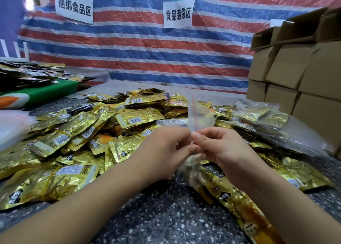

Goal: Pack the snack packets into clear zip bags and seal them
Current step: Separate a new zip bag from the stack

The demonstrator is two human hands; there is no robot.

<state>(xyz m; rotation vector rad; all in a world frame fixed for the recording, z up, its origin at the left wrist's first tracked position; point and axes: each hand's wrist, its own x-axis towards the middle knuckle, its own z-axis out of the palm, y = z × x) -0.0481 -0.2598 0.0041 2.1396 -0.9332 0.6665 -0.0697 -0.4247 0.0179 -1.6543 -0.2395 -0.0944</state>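
We work at a dark speckled counter (156, 216) heaped with gold snack packets (88, 133). Our left hand (166, 151) and right hand (219, 149) pinch a clear zip bag (200, 114) above its near middle. Cardboard boxes (295, 68) line the right edge; a striped tarp (138, 50) hangs behind.

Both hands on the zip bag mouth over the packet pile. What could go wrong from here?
1. Both hands, left hand and right hand, pinch one spot on the zip bag; the rest of its red-lined strip may stay unsealed.
2. The bag hangs over the loose gold packets, so it might snag or knock some.
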